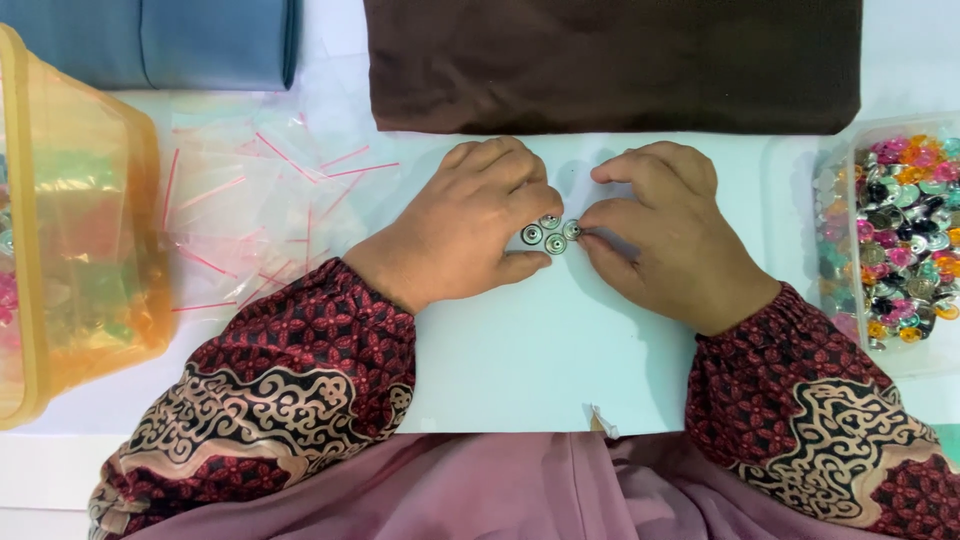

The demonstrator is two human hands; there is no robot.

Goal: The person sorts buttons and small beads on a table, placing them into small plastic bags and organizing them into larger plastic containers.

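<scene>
At the bottom of the frame lies a fold of mauve-pink cloth, and on either side of it rise two sleeves of dark red fabric printed with beige scrollwork. Above them spreads the white bench.

In the middle of the frame the two hands meet over a small cluster of round silver metal snap buttons, four of them lying close together on the bench. The left hand rests palm down just left of the cluster, its fingers curled and pressed together, with the fingertips touching the upper left buttons and the thumb lying below them. The right hand rests palm down just right of the cluster, fingers bent and drawn together; its forefinger and thumb tips pinch at the rightmost button. The buttons sit between the fingertips of both hands.

At the left of centre, a loose heap of small clear plastic bags with red seal strips lies on the bench, near the left hand. At the far left edge stands a translucent orange plastic tub with coloured contents blurred behind its wall. At the right edge stands a clear plastic tray filled with many silver, pink, orange and black snap buttons.

Along the top of the frame, a folded dark brown cloth lies just above the hands, and a folded grey-blue cloth sits in the upper left corner.
</scene>
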